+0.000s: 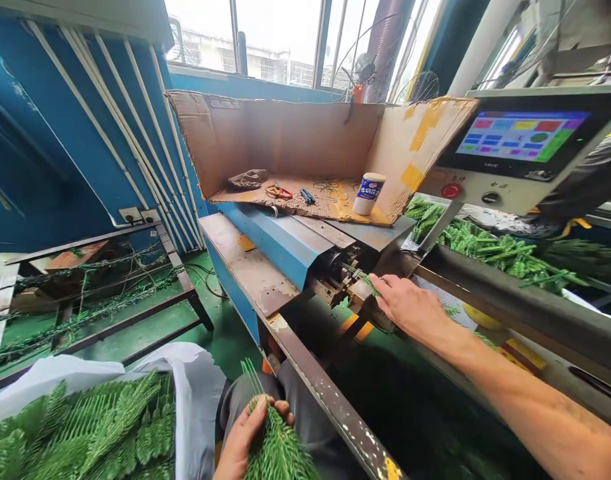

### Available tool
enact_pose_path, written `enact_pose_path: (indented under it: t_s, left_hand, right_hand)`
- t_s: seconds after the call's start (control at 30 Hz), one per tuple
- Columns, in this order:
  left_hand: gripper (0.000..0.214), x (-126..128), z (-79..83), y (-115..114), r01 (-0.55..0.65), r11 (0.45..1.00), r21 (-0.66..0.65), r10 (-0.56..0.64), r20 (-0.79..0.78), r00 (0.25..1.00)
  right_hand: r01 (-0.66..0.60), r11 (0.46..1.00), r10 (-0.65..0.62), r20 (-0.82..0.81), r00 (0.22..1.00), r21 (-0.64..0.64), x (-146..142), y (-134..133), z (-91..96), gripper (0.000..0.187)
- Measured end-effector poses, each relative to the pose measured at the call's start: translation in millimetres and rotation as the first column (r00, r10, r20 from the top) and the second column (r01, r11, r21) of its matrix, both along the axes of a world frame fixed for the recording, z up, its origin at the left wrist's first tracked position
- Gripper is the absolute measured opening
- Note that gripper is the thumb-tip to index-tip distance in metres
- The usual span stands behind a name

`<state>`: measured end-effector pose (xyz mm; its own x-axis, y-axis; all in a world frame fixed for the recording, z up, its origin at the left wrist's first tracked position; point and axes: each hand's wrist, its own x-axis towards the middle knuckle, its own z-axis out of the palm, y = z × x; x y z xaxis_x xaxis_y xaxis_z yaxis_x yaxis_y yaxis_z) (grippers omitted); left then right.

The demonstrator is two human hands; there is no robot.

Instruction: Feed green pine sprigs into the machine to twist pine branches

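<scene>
My left hand [248,435] is low in front of my lap, gripping the stem end of an artificial pine branch [280,450] with green plastic needles. My right hand [408,307] reaches out over a metal bench and holds a thin green sprig [364,280]. The sprig's tip points into the steel jaws of a machine head [335,283], and my fingers stop just short of them. Part of the sprig is hidden under my palm. A white sack [198,407] at lower left holds a heap of finished pine branches [80,430].
A cardboard liner [285,130] on the machine holds orange-handled scissors [279,192], a blue tool [308,196] and a white cup [368,193]. A touchscreen panel [522,137] and red button [452,191] stand at right, above a pile of green sprigs [500,250]. A metal rack with green garland [80,313] stands at left.
</scene>
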<state>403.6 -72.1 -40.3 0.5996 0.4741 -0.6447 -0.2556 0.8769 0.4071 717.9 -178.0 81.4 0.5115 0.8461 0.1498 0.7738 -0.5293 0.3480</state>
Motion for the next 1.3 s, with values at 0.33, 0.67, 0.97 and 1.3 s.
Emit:
enact_pose_path:
  t_s: [0.33,0.67,0.97,1.3]
  left_hand:
    - [0.042,-5.2,6.4,-11.1,0.028,0.982,0.185,-0.014,-0.079,0.997]
    - [0.024,17.4,50.5,-13.8,-0.077,0.985,0.157,0.082,-0.028,0.996]
    - [0.016,56.3,55.2,-31.1,-0.309,0.904,0.294,0.304,0.065,0.951]
    - [0.044,50.4,55.4,-19.7,0.096,0.918,0.385,-0.008,-0.224,0.974]
  right_hand:
    - [-0.319,0.903,0.360,-0.097,0.928,0.289,19.0,13.5,-36.9,0.061]
    - [-0.099,0.891,0.452,-0.847,0.278,0.443,-130.5,-15.3,-39.3,0.062]
    - [0.165,0.879,0.443,-0.894,0.065,0.447,-179.5,-8.0,-49.9,0.060]
    - [-0.254,0.852,0.510,-0.834,0.211,0.457,-140.6,-27.2,-21.2,0.058]
